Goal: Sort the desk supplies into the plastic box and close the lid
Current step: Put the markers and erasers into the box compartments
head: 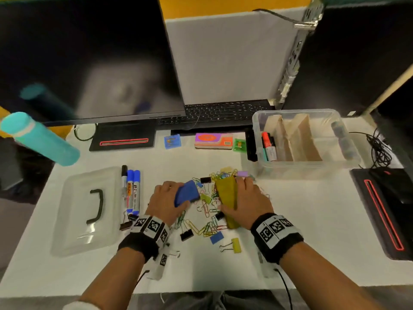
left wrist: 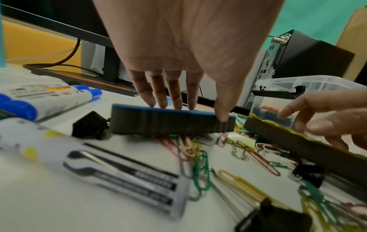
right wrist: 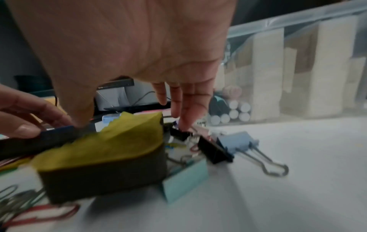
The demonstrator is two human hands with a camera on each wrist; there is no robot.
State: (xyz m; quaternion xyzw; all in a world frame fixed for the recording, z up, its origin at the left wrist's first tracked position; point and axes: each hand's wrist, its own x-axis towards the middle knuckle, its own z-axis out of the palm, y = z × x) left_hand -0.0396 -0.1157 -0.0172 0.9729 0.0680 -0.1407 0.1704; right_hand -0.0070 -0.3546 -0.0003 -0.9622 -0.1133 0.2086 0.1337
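My left hand (head: pixel 167 198) grips a blue whiteboard eraser (head: pixel 186 193) (left wrist: pixel 170 120), thumb on its near edge and fingers behind it, tilted up off the desk. My right hand (head: pixel 248 198) grips a yellow eraser (head: pixel 228 198) (right wrist: pixel 111 146) beside it, thumb left and fingers right. Both are over a pile of coloured paper clips and binder clips (head: pixel 207 220). The clear plastic box (head: pixel 257 121) stands open at the back right, with cardboard dividers and some markers (head: pixel 269 146) inside. Its lid (head: pixel 89 209) lies flat at the left. Three markers (head: pixel 130 191) lie next to the lid.
A teal bottle (head: pixel 40 139) stands at the far left. A monitor stand (head: pixel 123 137) and keyboard (head: pixel 214 113) run along the back. In front of them lie a pad of sticky notes (head: pixel 213 140) and two small boxes, blue (head: pixel 172 141) and green (head: pixel 239 144). A black device (head: pixel 384 209) and cables (head: pixel 380 151) are at the right.
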